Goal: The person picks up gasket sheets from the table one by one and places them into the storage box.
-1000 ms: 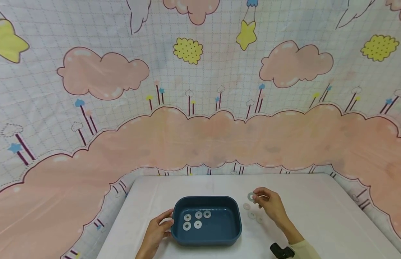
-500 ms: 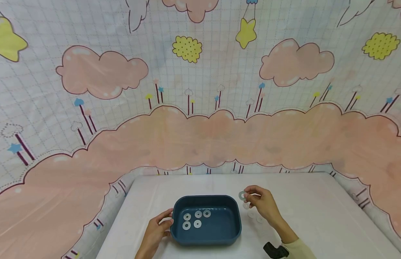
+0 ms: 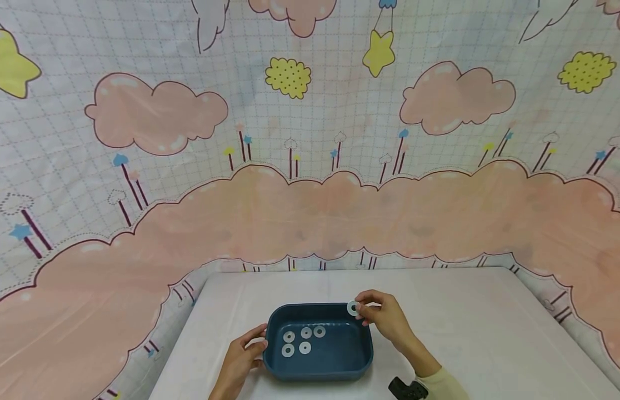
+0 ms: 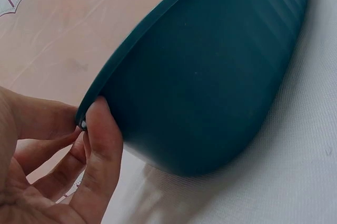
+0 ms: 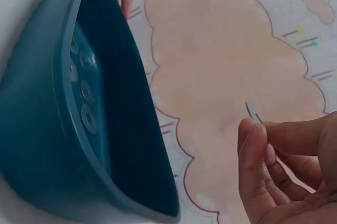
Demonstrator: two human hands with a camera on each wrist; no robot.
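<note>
A dark blue tray (image 3: 340, 371) sits on the white table (image 3: 490, 333) with several pale washers (image 3: 305, 340) lying in it. My left hand (image 3: 257, 340) grips the tray's left rim, and its thumb (image 4: 100, 145) presses the outer wall of the tray (image 4: 210, 76). My right hand (image 3: 359, 309) pinches one washer (image 3: 352, 308) above the tray's far right corner. In the right wrist view the pinched washer (image 5: 253, 112) shows edge-on above the fingertips (image 5: 253, 150). To the left there, the tray (image 5: 31, 129) holds the washers (image 5: 87, 92).
A cartoon cloud-print cloth (image 3: 310, 211) hangs behind the table and drapes round its sides. A black wrist device (image 3: 405, 389) shows on my right forearm at the bottom edge. Bare tabletop lies right of the tray.
My right hand has carried the washer leftward from the table beside the tray to over the tray's far right corner. The left hand and tray have stayed put.
</note>
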